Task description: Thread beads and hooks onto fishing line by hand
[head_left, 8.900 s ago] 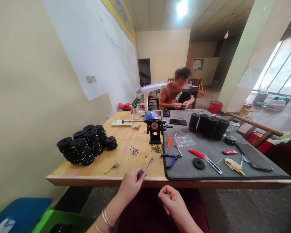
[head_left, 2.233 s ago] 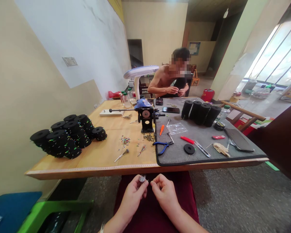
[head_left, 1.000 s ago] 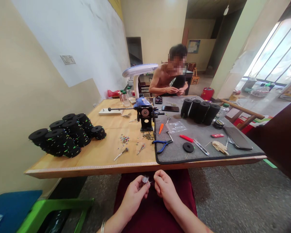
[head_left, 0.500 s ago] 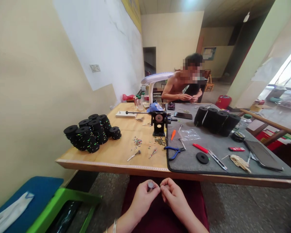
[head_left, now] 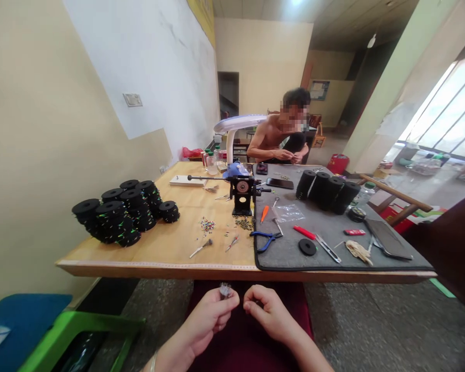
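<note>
Both my hands are below the near table edge (head_left: pixel 155 268), above my lap in dark red cloth. My left hand (head_left: pixel 211 316) is closed in a pinch on a small grey metal piece (head_left: pixel 225 291) that sticks up between thumb and forefinger. My right hand (head_left: pixel 264 310) is curled a few centimetres to its right, thumb against forefinger; what it pinches is too small to make out. The two hands do not touch.
On the wooden table stand stacks of black spools (head_left: pixel 116 214), a black hand-crank winder (head_left: pixel 242 194), blue pliers (head_left: pixel 266 238) and a grey mat (head_left: pixel 333 248) with tools, a black disc (head_left: pixel 307 247) and more spools (head_left: pixel 327 190). A person sits at the far end. A green stool (head_left: pixel 73 330) stands at left.
My view has swung a little to the right and the table sits lower in frame. My hands have drawn slightly apart; the left keeps its pinch on the small metal piece.
</note>
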`<move>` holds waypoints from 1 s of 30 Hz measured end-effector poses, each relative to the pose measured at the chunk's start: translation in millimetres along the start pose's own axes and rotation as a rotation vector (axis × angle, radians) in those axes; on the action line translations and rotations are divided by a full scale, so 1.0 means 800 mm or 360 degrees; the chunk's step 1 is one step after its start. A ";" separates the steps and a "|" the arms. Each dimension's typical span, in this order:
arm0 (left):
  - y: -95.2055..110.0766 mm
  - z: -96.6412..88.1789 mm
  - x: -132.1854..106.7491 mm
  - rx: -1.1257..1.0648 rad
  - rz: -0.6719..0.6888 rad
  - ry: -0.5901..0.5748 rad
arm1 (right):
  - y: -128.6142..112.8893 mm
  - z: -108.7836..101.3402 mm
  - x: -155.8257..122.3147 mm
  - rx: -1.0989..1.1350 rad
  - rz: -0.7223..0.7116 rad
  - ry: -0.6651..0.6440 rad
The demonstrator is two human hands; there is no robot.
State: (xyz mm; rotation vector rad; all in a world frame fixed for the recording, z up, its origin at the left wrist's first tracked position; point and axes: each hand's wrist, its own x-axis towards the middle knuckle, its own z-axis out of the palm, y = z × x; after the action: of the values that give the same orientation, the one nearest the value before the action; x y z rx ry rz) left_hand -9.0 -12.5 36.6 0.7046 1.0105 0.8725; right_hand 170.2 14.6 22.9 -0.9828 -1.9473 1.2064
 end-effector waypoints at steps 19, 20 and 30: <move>0.027 0.012 -0.012 -0.0549 -0.0079 -0.0047 | 0.020 -0.012 -0.009 -0.0067 -0.0185 0.0145; 0.028 0.015 -0.012 -0.0497 -0.0060 -0.0030 | 0.019 -0.012 -0.009 -0.0054 -0.0152 0.0142; 0.031 0.023 -0.004 0.0168 0.0294 0.0136 | -0.017 -0.001 0.004 0.0444 0.0140 -0.0032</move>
State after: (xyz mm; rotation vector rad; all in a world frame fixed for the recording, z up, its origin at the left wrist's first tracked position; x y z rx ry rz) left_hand 0.0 -5.1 65.7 0.8659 1.0855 1.0218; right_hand 165.5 13.5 35.9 -0.9193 -1.7064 1.4956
